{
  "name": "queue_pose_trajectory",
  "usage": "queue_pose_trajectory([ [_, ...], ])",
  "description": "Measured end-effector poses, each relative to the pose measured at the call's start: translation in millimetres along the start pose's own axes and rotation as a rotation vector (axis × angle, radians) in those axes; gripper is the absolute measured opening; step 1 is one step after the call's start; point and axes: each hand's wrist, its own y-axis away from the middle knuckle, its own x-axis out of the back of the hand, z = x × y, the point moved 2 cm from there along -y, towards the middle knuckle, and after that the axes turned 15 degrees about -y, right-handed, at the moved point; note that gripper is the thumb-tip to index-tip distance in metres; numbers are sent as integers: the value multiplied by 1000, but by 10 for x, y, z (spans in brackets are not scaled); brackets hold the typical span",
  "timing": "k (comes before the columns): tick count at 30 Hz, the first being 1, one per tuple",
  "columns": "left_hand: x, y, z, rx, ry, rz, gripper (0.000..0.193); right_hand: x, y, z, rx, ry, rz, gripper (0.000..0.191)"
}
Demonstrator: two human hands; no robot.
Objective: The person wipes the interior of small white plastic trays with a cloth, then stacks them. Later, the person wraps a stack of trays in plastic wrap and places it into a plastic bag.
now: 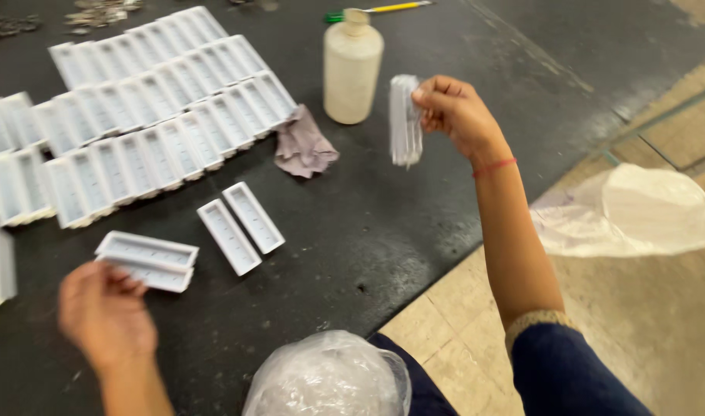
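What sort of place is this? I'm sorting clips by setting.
Probably a small workshop or assembly floor. Rows of identical white plastic trays lie on a dark mat on the floor, beside a cream bottle. The right hand holds a clear plastic piece.

The right hand is bare, and a thin red thread is tied around the wrist just below it. Farther up that arm, a dark navy sleeve is pushed back above the elbow, edged by a pale knitted cuff. The left hand is bare too, with nothing worn on the wrist or forearm below it.
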Motion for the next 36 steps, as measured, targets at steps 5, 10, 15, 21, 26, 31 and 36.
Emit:
queue_pose_trajectory([
  [5,-507,123,-56,218,-34,-292,45,-1186,194,270,-174,-268,-421,9],
  [10,-810,342,163,257,197,-652,72,-2268,460,790,-429,-598,-646,7],
  [15,-711,279,369,321,198,-308,62,-2968,539,1104,-364,-409,-549,14],
  [21,-508,129,547,72,-214,-18,44,-3360,605,1135,161,0,-414,15],
  [26,-494,190,840,-381,-888,227,33,-3469,705,1156,311,133,-406,15],
  [31,-415,86,931,-184,-799,242,34,-3442,694,1161,412,148,-418,12],
  [36,-416,-63,763,86,-351,117,26,-3460,682,1162,420,202,-450,12],
])
